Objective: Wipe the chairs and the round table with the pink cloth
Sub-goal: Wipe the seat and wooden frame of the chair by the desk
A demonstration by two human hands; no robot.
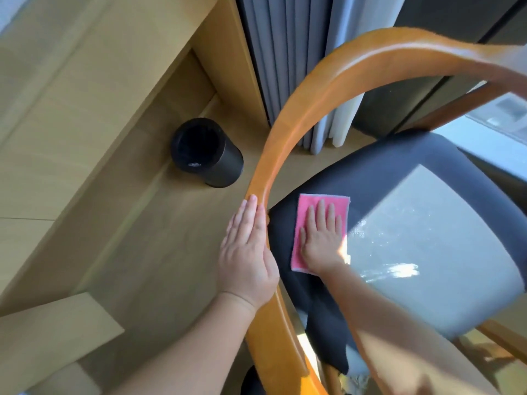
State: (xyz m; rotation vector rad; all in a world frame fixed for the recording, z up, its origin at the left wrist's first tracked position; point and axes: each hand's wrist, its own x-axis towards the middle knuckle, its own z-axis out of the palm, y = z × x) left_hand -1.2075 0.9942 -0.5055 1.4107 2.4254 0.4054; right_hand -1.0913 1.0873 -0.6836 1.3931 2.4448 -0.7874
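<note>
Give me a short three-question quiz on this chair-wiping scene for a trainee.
1. True or false: the right hand lies flat on the pink cloth, which is spread on the chair seat.
2. The left hand rests on: A) the curved wooden rail; B) a table top; C) a curtain.
3. Fill in: the black bin stands on the ____.
Key: 1 true; 2 A; 3 floor.

The right hand [322, 240] hides the pink cloth [302, 208]'s middle.
</note>
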